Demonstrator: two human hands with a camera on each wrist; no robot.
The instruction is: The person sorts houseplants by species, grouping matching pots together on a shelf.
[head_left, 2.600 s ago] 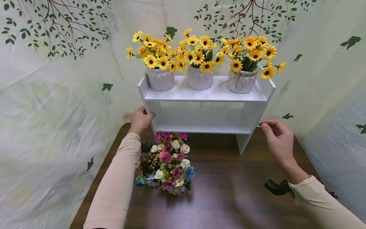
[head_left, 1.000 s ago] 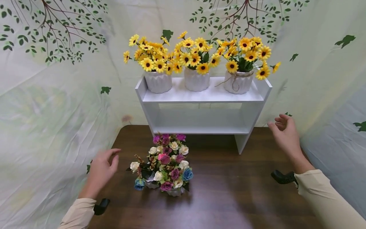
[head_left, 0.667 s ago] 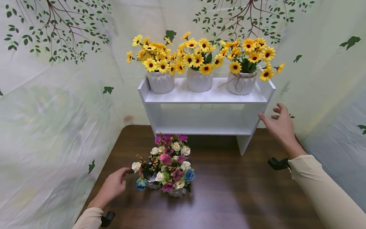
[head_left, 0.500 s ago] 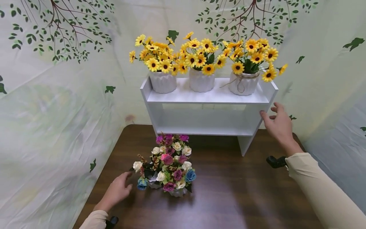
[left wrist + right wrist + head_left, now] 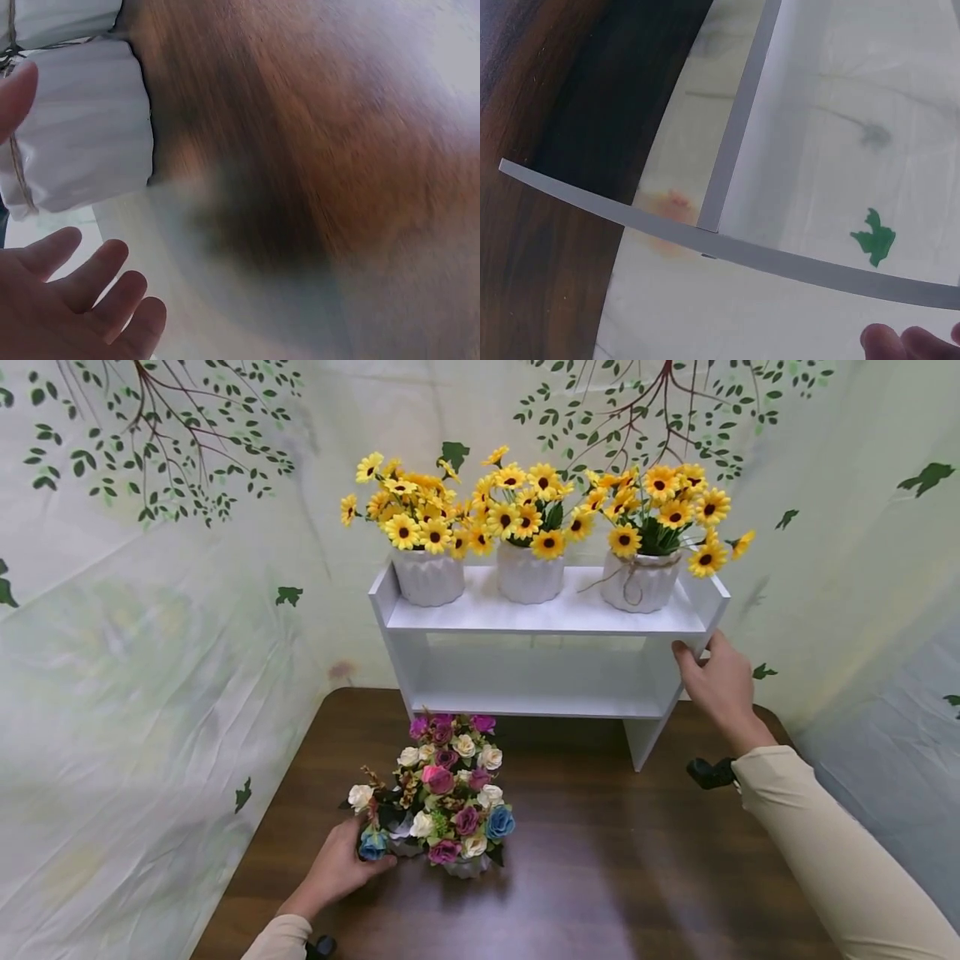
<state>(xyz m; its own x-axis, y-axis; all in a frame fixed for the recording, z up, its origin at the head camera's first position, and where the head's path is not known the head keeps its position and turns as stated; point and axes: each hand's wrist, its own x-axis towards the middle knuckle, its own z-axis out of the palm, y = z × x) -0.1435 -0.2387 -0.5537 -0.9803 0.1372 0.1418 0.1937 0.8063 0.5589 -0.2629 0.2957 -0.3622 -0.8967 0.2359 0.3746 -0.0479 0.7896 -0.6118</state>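
A white two-tier shelf (image 5: 525, 618) stands at the back of the table. My right hand (image 5: 720, 685) is at its right side panel, thumb on the inner side and fingers outside; some fingertips (image 5: 885, 341) show below the panel edge in the right wrist view. At the front left, two white pots of artificial roses stand close together, the fuller bouquet (image 5: 450, 802) on the right. Around the left pot (image 5: 82, 127) my left hand (image 5: 337, 864) is spread, its thumb and fingers apart on either side. In the head view, roses partly cover that pot.
Three white pots of yellow daisies (image 5: 525, 568) line the top tier, the right one tied with twine. The brown wooden table (image 5: 600, 860) extends in front. Fabric with printed leaves (image 5: 150, 693) hangs behind and at the sides.
My left hand has left the shelf's left side and come down to the left rose pot. My right hand has moved in from beside the shelf onto its right panel.
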